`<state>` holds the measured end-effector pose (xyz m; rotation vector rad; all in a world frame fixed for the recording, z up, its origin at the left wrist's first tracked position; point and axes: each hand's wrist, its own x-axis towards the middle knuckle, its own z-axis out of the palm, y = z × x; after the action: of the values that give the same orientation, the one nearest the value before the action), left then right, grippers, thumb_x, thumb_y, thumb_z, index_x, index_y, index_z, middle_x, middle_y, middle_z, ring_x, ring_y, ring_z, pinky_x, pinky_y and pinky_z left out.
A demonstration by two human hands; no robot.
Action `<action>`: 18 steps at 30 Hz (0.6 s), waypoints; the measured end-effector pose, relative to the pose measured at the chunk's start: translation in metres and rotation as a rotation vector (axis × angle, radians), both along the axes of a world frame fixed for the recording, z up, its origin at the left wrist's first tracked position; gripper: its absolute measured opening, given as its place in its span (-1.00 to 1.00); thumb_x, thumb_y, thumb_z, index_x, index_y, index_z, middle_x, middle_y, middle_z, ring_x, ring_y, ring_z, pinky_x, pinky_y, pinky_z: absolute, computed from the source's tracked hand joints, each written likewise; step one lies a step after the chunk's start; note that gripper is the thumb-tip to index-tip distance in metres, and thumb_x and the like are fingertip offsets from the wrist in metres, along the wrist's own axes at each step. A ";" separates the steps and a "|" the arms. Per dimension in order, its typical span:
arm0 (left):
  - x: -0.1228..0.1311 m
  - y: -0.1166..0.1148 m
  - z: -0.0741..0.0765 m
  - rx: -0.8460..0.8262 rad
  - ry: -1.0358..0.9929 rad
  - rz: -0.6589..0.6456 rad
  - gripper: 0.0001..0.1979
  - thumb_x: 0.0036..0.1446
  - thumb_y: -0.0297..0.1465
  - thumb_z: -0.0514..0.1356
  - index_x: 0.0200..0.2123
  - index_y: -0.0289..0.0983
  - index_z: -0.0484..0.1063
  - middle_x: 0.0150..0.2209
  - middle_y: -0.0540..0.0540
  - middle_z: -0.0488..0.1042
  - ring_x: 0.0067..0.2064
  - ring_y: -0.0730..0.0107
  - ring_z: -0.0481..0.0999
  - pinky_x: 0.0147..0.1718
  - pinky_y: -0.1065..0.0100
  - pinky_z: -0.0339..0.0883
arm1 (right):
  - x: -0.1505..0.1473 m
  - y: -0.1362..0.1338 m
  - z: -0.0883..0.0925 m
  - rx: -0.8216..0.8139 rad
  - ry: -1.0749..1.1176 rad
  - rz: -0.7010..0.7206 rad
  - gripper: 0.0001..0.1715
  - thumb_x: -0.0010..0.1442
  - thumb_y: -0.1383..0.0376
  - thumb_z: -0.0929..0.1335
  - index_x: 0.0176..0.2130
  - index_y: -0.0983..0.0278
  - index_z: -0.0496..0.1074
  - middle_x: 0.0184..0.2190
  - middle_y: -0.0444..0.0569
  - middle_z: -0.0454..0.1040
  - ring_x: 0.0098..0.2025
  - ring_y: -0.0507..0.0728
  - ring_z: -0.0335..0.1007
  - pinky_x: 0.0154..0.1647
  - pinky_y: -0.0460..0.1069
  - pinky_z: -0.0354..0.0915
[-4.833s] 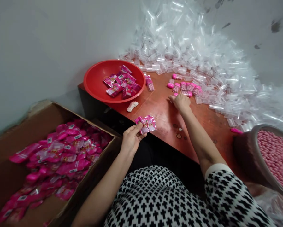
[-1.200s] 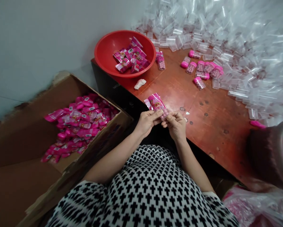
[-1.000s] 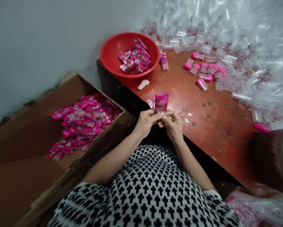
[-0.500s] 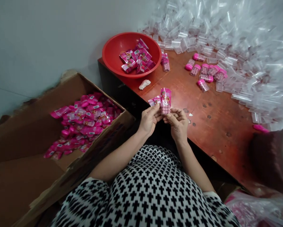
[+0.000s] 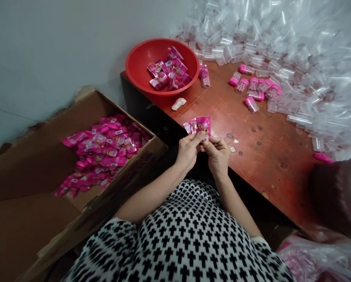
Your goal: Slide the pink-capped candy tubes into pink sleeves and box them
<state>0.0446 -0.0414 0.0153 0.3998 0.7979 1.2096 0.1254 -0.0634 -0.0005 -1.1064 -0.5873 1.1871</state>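
Observation:
My left hand and my right hand meet at the near edge of the red-brown table. Both pinch a small bunch of pink printed sachets that stick up above my fingers. Whether a candy bottle is inside the front sachet is hidden by my fingers. Several filled clear bottles with pink caps lie on the table beyond my right hand.
A red bowl with pink sachets sits at the table's far left corner, a white scrap beside it. A cardboard box of pink packets stands left. Empty clear bottles pile at the back right. A tub of pink candies is at right.
Half a second ago a sachet with a candy bottle stood upright above my fingers; now the sachets lie lower and tilted, with both hands closer together. Earlier my right hand fetched from the bottles.

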 end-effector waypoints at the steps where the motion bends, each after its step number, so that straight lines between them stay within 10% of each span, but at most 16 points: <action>1: 0.000 0.000 0.000 0.000 -0.006 0.000 -0.64 -0.21 -0.21 0.42 -0.54 -0.39 0.44 -0.58 0.01 0.40 -0.59 0.64 0.32 -0.63 0.55 0.19 | -0.001 0.001 0.001 0.000 0.006 0.013 -0.72 -0.16 0.29 0.53 -0.41 0.28 0.43 -0.51 -0.21 0.51 -0.57 -0.06 0.41 -0.50 -0.11 0.43; 5: -0.018 -0.001 0.007 0.017 -0.004 0.026 -0.67 -0.15 -0.22 0.40 -0.47 -0.38 0.47 -0.51 -0.05 0.49 -0.51 0.53 0.45 -0.52 0.49 0.35 | -0.003 0.004 0.004 0.008 -0.017 0.095 -0.70 -0.14 0.29 0.53 -0.39 0.27 0.42 -0.53 -0.22 0.50 -0.55 -0.05 0.44 -0.51 -0.13 0.43; 12: -0.101 -0.005 0.008 0.064 0.041 0.577 -0.50 0.09 0.07 0.08 -0.28 -0.26 0.44 -0.07 -0.16 0.53 -0.01 0.28 0.52 -0.02 0.25 0.39 | 0.016 0.006 0.004 0.002 -0.111 0.125 -0.72 0.00 0.20 0.48 -0.33 0.26 0.38 -0.50 -0.18 0.51 -0.56 -0.03 0.44 -0.56 -0.12 0.39; 15: -0.093 0.001 -0.004 0.013 0.236 0.411 -0.52 0.03 0.03 0.16 -0.19 -0.25 0.46 -0.02 -0.21 0.50 0.01 0.20 0.50 0.01 0.18 0.35 | 0.020 0.006 0.003 -0.009 -0.132 0.104 -0.72 0.04 0.15 0.45 -0.36 0.27 0.36 -0.51 -0.18 0.50 -0.57 -0.04 0.43 -0.58 -0.14 0.37; 18: -0.061 0.020 -0.016 0.297 0.651 0.168 -0.64 -0.03 -0.16 0.30 -0.16 -0.18 0.51 0.09 -0.14 0.43 0.17 0.18 0.35 0.15 0.15 0.17 | 0.019 0.004 0.003 -0.014 -0.162 0.151 -0.71 0.06 0.13 0.44 -0.34 0.27 0.36 -0.51 -0.18 0.50 -0.57 -0.05 0.42 -0.59 -0.15 0.35</action>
<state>-0.0166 -0.0215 -0.0009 1.0195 1.2262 1.3752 0.1439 -0.0591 0.0025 -1.1940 -0.7999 1.2398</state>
